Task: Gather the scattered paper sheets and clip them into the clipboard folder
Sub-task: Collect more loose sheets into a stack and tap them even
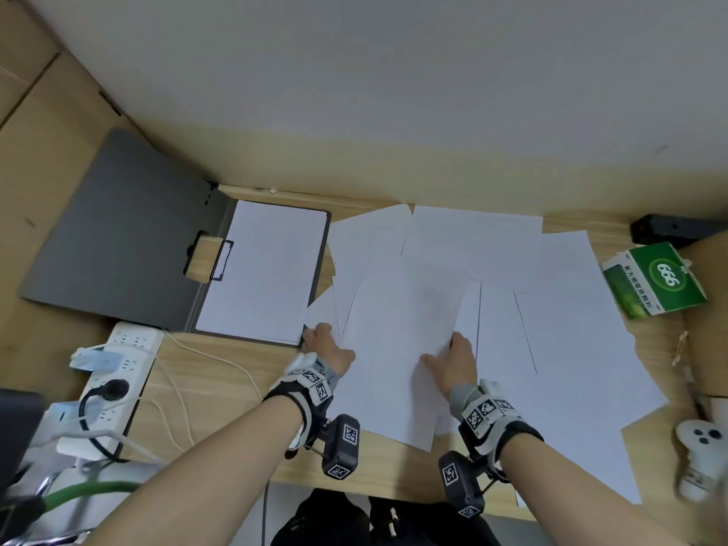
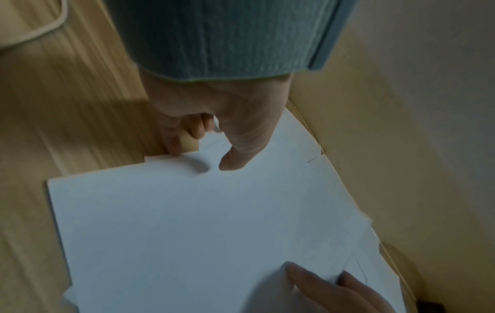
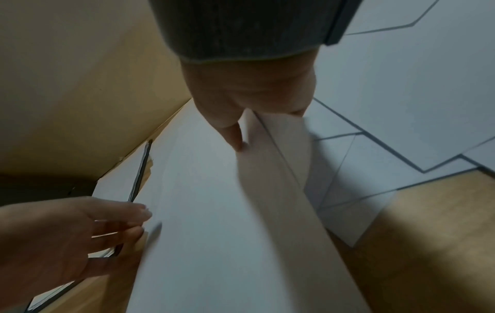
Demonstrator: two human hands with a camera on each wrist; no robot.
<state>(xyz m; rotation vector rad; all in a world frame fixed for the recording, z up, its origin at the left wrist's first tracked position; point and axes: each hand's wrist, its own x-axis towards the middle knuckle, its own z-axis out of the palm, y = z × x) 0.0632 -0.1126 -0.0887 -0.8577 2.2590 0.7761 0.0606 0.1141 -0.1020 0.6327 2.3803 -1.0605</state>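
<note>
Several white paper sheets (image 1: 512, 269) lie overlapping across the wooden desk. The grey clipboard folder (image 1: 118, 238) lies open at the left, with a paper stack (image 1: 268, 269) under its clip (image 1: 220, 260). The top sheet (image 1: 394, 329) is held at both sides. My left hand (image 1: 327, 344) pinches its left edge, thumb (image 2: 233, 163) on top and fingers at the rim. On the other side, my right hand (image 1: 449, 356) pinches the edge, thumb (image 3: 235, 137) on top and fingers underneath, so that edge (image 3: 281, 169) curls up off the pile.
A white power strip (image 1: 114, 372) with plugs and cables sits at the front left. A green box (image 1: 654, 281) and a black object (image 1: 669, 230) stand at the right, a white controller (image 1: 701, 447) near the front right. Cardboard walls close in the back and left.
</note>
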